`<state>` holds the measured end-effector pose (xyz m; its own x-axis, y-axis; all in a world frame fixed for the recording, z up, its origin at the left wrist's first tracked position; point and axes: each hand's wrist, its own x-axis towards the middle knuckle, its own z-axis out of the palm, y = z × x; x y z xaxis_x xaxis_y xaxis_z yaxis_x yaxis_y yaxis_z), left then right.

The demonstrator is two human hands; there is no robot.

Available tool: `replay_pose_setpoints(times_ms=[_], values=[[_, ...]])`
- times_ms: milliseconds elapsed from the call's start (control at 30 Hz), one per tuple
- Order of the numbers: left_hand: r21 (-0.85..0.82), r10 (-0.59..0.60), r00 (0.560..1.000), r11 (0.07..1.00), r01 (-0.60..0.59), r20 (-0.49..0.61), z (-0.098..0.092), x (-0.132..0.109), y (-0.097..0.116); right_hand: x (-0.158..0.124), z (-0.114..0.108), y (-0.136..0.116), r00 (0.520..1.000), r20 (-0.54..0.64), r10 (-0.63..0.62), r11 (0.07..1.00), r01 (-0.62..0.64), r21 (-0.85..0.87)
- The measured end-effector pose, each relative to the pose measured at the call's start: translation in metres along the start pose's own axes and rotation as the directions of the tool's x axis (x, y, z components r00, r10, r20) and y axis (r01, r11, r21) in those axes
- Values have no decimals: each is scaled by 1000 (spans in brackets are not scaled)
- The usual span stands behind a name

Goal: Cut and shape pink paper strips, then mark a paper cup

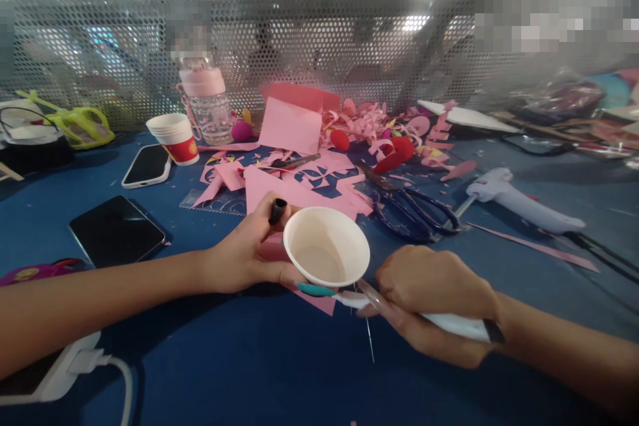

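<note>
My left hand is closed around a white paper cup, tilted with its open mouth towards me. A black pen cap sticks up between its fingers. A teal oval shape shows by the thumb at the cup's lower side; I cannot tell what it is. My right hand grips a white marker-like tool with a dark rear end, its front reaching to just under the cup. A thin pale strand hangs below. Pink paper lies behind the cup.
Behind the hands lie blue-handled scissors, a white glue gun and pink paper scraps. At left are two phones, stacked red-and-white cups, a pink-lidded bottle and a power strip. A perforated screen stands behind.
</note>
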<state>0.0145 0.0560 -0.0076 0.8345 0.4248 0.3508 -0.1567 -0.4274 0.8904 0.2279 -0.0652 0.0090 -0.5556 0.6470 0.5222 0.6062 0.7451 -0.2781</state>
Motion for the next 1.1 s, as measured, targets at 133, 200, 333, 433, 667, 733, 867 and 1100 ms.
replay_pose_setpoints(times_ms=[133,200,333,433,667,733,867,1100], values=[[7,-2,1000,1000,2,-8,0,0,0,7,-5,3,998,-53,25,958,-9,288],[16,-11,1000,1000,11,-11,0,0,1,7,-5,4,992,-43,115,940,-95,329],[24,-40,999,999,41,-20,1,-1,2,6,-5,6,944,-6,329,858,-297,419],[32,-39,999,999,40,-26,1,0,3,7,-3,8,860,37,508,718,-447,533],[-1,-38,999,999,38,-24,2,0,5,17,2,12,634,145,760,341,-579,740],[-15,-31,999,999,31,-20,3,0,4,18,2,14,599,167,783,287,-586,758],[-29,-41,999,999,40,-19,3,0,3,21,2,14,557,164,814,245,-586,773],[19,-5,1000,1000,5,-20,1,0,1,25,4,18,524,149,839,205,-557,804]])
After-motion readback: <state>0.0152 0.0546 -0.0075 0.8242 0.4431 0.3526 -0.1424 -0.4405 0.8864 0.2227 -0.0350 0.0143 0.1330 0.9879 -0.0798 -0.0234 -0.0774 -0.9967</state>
